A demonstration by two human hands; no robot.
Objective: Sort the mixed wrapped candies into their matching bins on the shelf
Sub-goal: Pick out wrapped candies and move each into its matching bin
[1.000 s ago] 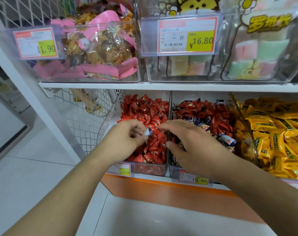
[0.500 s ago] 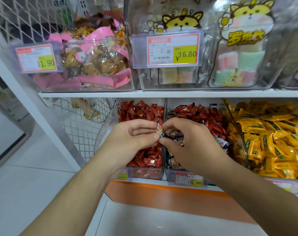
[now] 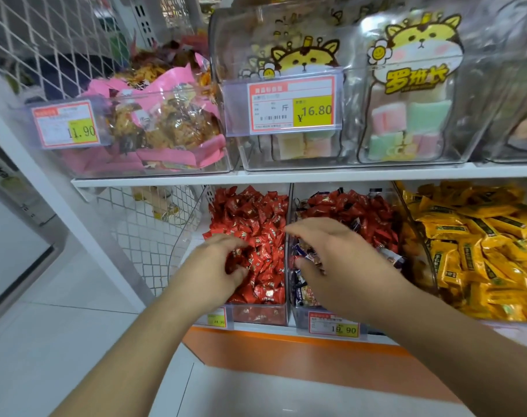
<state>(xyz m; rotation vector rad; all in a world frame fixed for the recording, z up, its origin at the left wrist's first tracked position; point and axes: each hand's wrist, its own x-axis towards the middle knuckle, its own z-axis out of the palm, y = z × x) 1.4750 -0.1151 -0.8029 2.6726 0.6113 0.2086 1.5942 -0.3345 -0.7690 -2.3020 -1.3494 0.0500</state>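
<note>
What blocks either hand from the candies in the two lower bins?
Nothing visible. Both bins are open on top. The left hand is already among the red candies in the left bin; the right hand is over the mixed candies in the middle bin. A clear divider separates the bins.

Lower shelf (image 3: 286,329): three candy bins side by side; left hand (image 3: 209,272) over left bin (image 3: 256,314), right hand (image 3: 343,266) over middle bin (image 3: 301,319).
</note>
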